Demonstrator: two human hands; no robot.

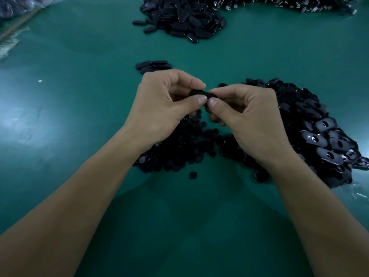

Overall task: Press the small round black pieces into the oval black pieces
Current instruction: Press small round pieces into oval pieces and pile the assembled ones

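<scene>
**Both hands pinch one oval piece over the green table**

The left hand and the right hand meet above the flat green table. Each grips an end of one oval black plastic piece between thumb and curled fingers, thumb tips nearly touching. Whether a round piece sits in it cannot be told. A spread of small round black pieces lies under the wrists, with a lone round piece just beside it. A heap of glossy oval black pieces with holes lies to the right. A small cluster of ovals lies beyond the left hand, and a large far pile of ovals lies farther back.
</scene>
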